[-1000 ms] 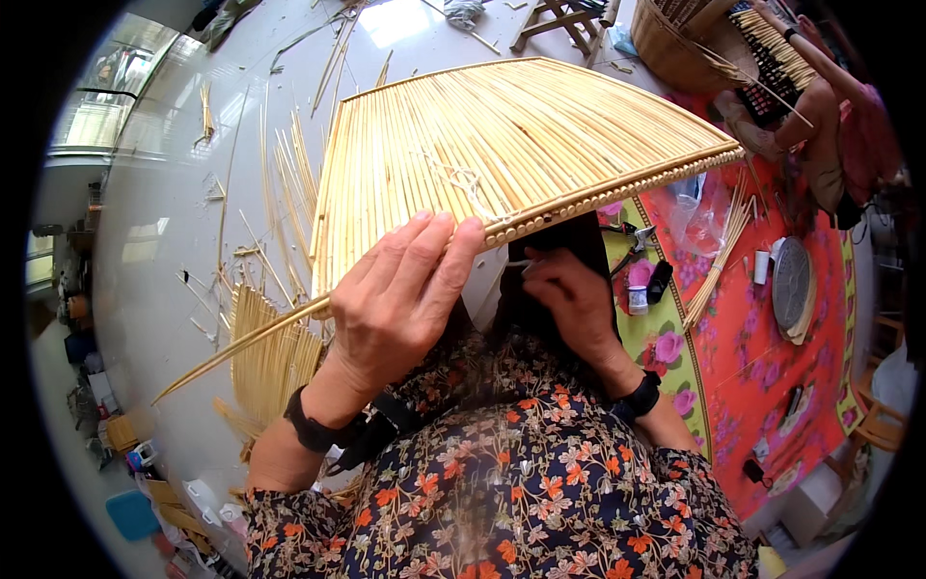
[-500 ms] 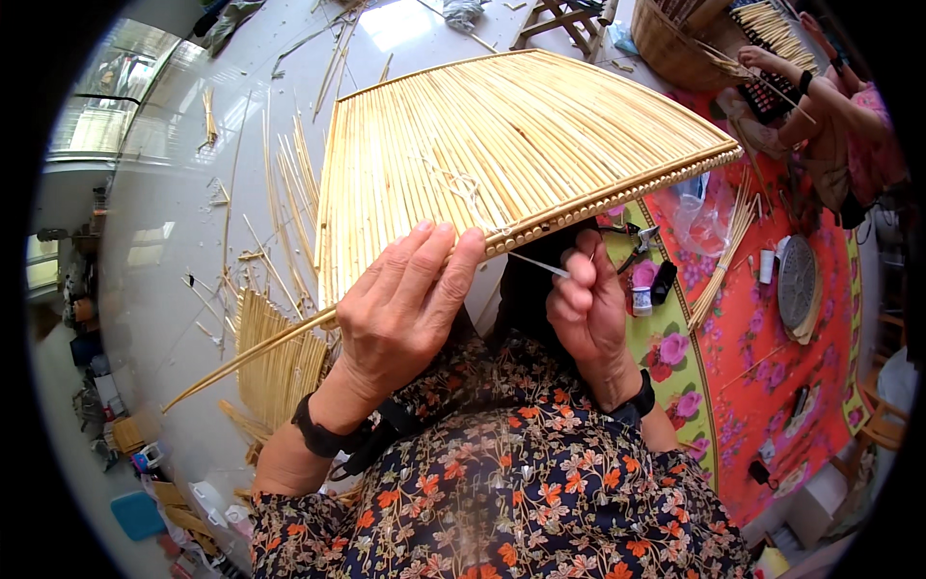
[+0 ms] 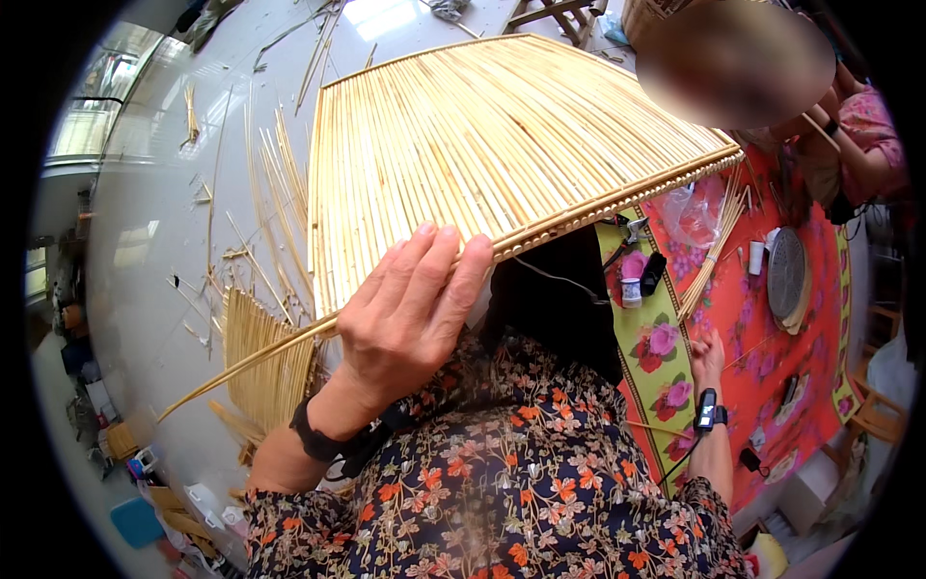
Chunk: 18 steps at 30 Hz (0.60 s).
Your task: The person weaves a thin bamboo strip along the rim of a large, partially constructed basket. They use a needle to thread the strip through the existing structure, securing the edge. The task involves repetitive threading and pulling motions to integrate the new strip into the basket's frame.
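A fan-shaped panel of thin straw-coloured sticks point(image 3: 424, 145) slants up in front of me, its near edge bound with a row of small wrapped loops. My left hand point(image 3: 405, 304) grips this edge, fingers flat on top and thumb hidden. Slender rods point(image 3: 241, 367) along the edge stick out past that hand to the lower left. From under the edge a thin pale cord point(image 3: 555, 275) curves off to the right. My right hand point(image 3: 709, 362) is out over the flowered cloth, away from the panel, fingers curled; I cannot make out what is in them.
On the red flowered cloth point(image 3: 762, 396) lie a stick bundle point(image 3: 714, 256), a round grey disc point(image 3: 789, 275), a white bottle point(image 3: 755, 259) and pliers point(image 3: 632, 232). Loose sticks point(image 3: 280, 174) and a smaller stick panel point(image 3: 265, 352) lie on the left. Another person's arm point(image 3: 858, 145) is at upper right.
My right hand has moved from beside the panel's edge out to the right and down, and the cord now trails longer. The white strand on the panel's top is gone. My left hand stays.
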Tool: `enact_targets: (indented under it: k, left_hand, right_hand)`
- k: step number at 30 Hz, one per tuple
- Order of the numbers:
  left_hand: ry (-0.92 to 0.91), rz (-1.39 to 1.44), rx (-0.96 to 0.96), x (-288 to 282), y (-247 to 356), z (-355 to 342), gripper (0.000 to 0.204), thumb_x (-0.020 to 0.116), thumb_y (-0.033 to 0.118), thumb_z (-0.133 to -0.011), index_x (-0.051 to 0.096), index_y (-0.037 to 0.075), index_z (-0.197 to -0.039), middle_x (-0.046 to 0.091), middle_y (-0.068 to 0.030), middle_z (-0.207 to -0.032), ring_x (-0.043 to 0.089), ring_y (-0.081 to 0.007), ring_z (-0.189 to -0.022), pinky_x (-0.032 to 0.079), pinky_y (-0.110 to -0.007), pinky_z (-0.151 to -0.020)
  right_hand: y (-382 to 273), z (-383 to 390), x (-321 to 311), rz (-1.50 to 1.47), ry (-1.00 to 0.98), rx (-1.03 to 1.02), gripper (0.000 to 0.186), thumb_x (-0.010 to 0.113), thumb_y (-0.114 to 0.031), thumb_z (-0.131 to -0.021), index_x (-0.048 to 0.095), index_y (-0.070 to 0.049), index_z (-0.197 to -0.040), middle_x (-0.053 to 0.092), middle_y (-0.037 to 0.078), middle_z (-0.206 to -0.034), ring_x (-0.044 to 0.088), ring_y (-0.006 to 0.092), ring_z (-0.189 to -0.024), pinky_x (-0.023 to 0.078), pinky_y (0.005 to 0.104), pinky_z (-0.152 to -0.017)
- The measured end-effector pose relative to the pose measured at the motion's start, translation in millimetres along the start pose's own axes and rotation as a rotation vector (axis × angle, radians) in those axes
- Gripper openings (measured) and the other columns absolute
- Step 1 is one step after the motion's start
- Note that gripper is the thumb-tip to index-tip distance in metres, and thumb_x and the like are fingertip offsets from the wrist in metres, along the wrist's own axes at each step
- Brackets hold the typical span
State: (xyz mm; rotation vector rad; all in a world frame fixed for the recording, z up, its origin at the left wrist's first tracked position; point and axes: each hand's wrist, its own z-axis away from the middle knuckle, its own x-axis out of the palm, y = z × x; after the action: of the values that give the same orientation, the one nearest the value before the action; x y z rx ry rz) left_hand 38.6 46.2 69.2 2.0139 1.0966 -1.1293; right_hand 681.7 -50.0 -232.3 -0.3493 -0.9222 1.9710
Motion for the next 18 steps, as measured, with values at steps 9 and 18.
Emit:
enact_targets:
  k: [9, 18]
  left_hand:
    - [-0.033, 0.016, 0.005, -7.8, 0.4, -4.9, 0.036, 0.073, 0.001, -0.091, 0.078, 0.000, -0.127, 0.077, -0.0187, -0.117, 0.078, -0.0374, -0.110, 0.066, -0.047, -0.097]
    - [-0.067, 0.009, -0.001, -10.1, 1.4, -1.5, 0.038, 0.073, 0.001, -0.093, 0.077, 0.000, -0.130, 0.076, -0.0197, -0.120, 0.078, -0.0378, -0.112, 0.066, -0.047, -0.096]
  right_hand:
    - [35.2, 295.2, 329.2, 0.271, -1.237, -0.045, 0.009, 0.063, -0.008, -0.108, 0.064, -0.006, -0.116, 0.074, 0.010, -0.101, 0.071, 0.0167, -0.081, 0.060, 0.0318, -0.073]
    - [49.4, 312.0, 337.9, 0.115, -1.306, -0.115, 0.006, 0.063, -0.006, -0.105, 0.064, -0.001, -0.110, 0.077, 0.016, -0.104, 0.075, 0.0222, -0.095, 0.062, 0.0378, -0.090]
